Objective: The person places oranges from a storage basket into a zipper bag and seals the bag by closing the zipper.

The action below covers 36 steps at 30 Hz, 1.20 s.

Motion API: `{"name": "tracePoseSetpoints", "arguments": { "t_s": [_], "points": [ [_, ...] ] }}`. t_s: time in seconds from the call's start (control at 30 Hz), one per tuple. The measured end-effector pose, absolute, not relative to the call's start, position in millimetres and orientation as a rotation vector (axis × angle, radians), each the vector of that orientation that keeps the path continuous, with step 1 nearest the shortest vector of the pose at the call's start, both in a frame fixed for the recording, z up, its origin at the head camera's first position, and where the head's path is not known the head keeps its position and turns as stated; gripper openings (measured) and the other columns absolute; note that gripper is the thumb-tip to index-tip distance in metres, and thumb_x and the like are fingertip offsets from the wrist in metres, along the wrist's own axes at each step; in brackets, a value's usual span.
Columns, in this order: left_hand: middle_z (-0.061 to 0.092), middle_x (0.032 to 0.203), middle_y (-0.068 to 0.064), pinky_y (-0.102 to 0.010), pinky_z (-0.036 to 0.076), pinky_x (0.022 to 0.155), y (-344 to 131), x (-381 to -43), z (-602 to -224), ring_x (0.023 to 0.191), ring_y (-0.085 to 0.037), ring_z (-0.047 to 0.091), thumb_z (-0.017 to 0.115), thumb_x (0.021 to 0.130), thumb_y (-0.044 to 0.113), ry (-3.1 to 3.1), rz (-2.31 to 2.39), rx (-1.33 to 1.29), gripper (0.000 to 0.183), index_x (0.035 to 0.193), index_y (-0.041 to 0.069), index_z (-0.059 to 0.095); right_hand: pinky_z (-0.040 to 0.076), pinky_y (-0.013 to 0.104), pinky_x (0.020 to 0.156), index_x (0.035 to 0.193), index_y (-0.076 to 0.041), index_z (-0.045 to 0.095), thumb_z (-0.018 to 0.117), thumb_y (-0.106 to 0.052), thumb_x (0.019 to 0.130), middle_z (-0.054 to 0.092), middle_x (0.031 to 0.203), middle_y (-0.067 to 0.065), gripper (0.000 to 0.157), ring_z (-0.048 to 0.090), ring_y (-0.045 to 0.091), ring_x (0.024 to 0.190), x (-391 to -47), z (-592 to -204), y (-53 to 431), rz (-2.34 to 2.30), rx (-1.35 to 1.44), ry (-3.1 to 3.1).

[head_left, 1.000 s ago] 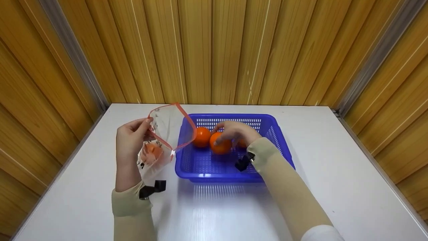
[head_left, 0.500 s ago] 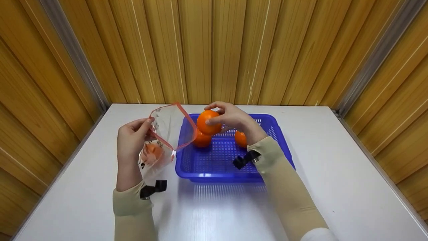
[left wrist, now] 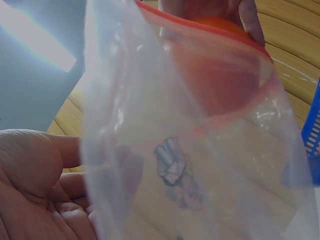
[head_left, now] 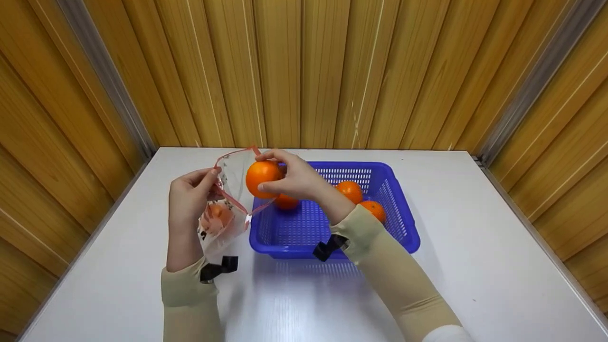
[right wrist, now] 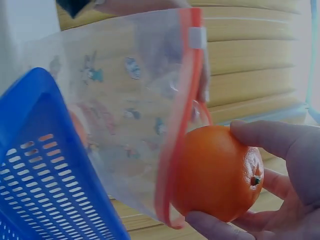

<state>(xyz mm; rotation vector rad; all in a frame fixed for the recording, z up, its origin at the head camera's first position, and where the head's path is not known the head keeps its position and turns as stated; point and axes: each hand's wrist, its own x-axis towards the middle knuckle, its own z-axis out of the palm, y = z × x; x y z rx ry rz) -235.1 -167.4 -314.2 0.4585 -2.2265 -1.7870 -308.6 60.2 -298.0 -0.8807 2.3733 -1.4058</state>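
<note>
My left hand [head_left: 190, 194] pinches the red rim of a clear zip bag [left wrist: 225, 165] with small printed pictures. The bag's mouth gapes toward the right, and a white slider [right wrist: 197, 38] sits on its edge. Low inside the bag lies an orange fruit [head_left: 216, 218]. My right hand [head_left: 297, 178] grips another orange [right wrist: 217, 172] between thumb and fingers, right at the bag's mouth; its stem end shows in the right wrist view. Below the right hand, a further orange [head_left: 287, 202] sits in the blue basket [head_left: 332, 249], partly covered by the hand and held orange.
Two more oranges [head_left: 350, 191] rest at the basket's right side, one partly behind the right sleeve. The basket stands on a white table [head_left: 475, 237]. Wood-patterned walls [head_left: 323, 71] close in the back and both sides.
My right hand has lifted an orange out of the basket and carried it left to the bag's mouth. The left hand has stayed nearly still, holding the bag.
</note>
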Motion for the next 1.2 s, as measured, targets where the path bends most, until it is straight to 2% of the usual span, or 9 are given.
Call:
{"name": "tracePoseSetpoints", "arguments": {
  "t_s": [0.37,0.63,0.87,1.2],
  "points": [
    [0.069,0.091,-0.003,-0.019,0.062,0.072,-164.7,-234.9,-313.7,0.07,-0.008,0.068,0.064,0.103,0.031,-2.258,-1.808,0.437,0.041,0.13,0.001,0.07,0.051,0.046,0.11,0.144,-0.017,0.058,0.081,-0.022,0.088,0.06,0.145,0.007,0.061,0.059,0.028,0.125,-300.9,-310.7,45.2,-1.055,-1.042,2.511],
    [0.068,0.082,0.0,-0.02,0.062,0.068,-163.0,-235.4,-315.8,0.065,-0.007,0.068,0.064,0.102,0.028,-2.226,-1.804,0.393,0.04,0.125,-0.004,0.07,0.05,0.045,0.112,0.145,-0.015,0.057,0.08,-0.02,0.088,0.059,0.147,0.008,0.061,0.059,0.029,0.129,-298.7,-313.3,44.4,-1.024,-1.057,2.525],
    [0.066,0.082,0.0,-0.019,0.061,0.067,-164.0,-234.7,-315.8,0.065,-0.007,0.066,0.063,0.103,0.028,-2.247,-1.771,0.405,0.038,0.125,-0.002,0.071,0.05,0.048,0.112,0.142,-0.011,0.058,0.077,-0.019,0.092,0.061,0.144,0.013,0.053,0.06,0.036,0.13,-300.5,-312.0,47.2,-1.121,-1.025,2.511],
    [0.069,0.089,-0.002,-0.018,0.061,0.069,-164.1,-234.6,-314.3,0.069,-0.007,0.068,0.062,0.104,0.026,-2.24,-1.789,0.394,0.037,0.126,-0.003,0.07,0.054,0.047,0.106,0.134,-0.01,0.062,0.072,-0.016,0.096,0.065,0.137,0.013,0.04,0.064,0.033,0.125,-307.9,-311.6,53.2,-1.321,-0.932,2.521]
  ]
}}
